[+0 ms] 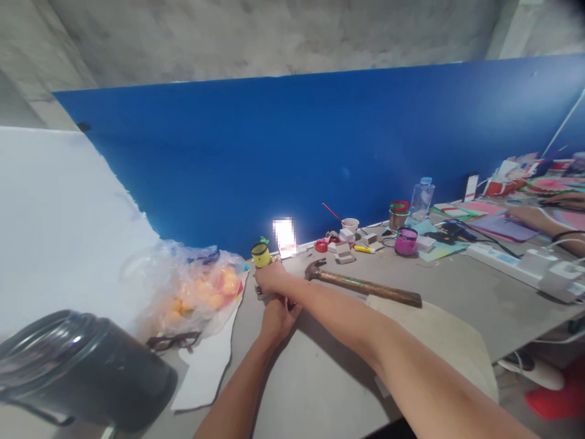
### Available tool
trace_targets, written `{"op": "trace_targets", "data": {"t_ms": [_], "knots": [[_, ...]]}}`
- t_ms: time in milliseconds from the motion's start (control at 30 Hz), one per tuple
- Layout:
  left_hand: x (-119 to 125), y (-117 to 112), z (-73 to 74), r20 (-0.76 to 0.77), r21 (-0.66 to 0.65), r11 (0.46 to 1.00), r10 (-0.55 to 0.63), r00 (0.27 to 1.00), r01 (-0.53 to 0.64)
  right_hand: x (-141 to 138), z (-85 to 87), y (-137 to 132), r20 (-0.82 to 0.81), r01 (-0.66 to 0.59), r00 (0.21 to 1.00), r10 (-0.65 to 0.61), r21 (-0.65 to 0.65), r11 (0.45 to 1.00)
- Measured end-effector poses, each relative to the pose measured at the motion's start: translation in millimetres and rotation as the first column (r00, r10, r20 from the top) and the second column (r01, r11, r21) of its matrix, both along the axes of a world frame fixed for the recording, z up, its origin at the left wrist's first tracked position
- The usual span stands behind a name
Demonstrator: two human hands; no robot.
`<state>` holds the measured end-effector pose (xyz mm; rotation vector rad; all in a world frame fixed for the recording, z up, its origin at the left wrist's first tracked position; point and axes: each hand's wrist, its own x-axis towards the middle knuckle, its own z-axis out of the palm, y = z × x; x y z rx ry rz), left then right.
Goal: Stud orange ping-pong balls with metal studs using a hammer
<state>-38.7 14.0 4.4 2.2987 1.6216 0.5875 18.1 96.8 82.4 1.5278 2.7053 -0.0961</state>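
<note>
My right hand (273, 277) reaches across to the far left of the grey table (320, 378), its fingers curled over a small item at the table's back edge that I cannot make out. Just below it, my left hand (276, 317) is closed in a fist, and its grip is hidden too. The two hands touch each other. A small yellow cup (261, 255) stands right behind the right hand. A hammer (361, 283) with a wooden handle lies on the table just right of my right forearm.
A clear plastic bag of orange fruit (201, 286) lies at left, with glasses (173, 341) and white paper in front. A black container (86, 372) looms near left. Cups, a bottle (421, 198), small boxes and a power strip (503, 259) sit right, near another person's arm (543, 222).
</note>
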Motion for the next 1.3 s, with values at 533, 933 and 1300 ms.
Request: {"op": "trace_targets", "data": {"t_ms": [533, 933, 1300], "knots": [[-1.3, 1.4, -5.0, 0.015, 0.038, 0.999, 0.003, 1.000, -0.004, 6.6, 2.1, -14.6, -0.115, 0.073, 0.991, -0.073, -0.001, 0.997], [3.4, -7.3, 1.7, 0.155, 0.031, 0.999, -0.028, 0.988, 0.023, 81.4, -7.3, -52.7, -0.826, 0.066, 0.535, -0.174, -0.165, 0.984], [-1.6, -7.5, 0.9, 0.342, 0.139, 0.989, -0.103, 0.934, 0.059, 147.7, -51.2, -86.9, -0.838, -0.001, 0.042, -0.545, -0.545, 0.838]]}}
